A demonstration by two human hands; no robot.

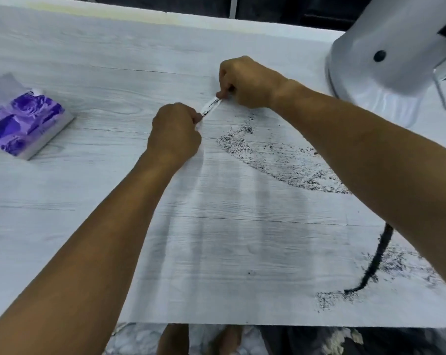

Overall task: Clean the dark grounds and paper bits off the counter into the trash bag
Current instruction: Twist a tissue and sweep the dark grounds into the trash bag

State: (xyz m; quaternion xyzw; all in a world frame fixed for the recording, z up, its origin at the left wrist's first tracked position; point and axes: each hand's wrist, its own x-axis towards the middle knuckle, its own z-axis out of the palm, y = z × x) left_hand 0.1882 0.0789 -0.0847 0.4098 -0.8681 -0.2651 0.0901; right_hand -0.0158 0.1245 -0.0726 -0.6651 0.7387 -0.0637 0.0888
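Head view, both hands [174, 131] [245, 82] pinching paper strip [211, 106]

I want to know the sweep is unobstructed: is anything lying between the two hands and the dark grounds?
Nothing visible does. The left hand and right hand pinch a white strip; bare counter separates it from the nearest grounds.

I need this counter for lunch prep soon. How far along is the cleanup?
Partly done. The near-centre strip of the counter looks swept, with only a stray speck. In hand: the left hand and right hand pinch the ends of a folded paper strip already dirty with grounds. Left: a smeared arc of grounds at centre-right and a dense dark line with scatter near the front right. No trash bag is identifiable.
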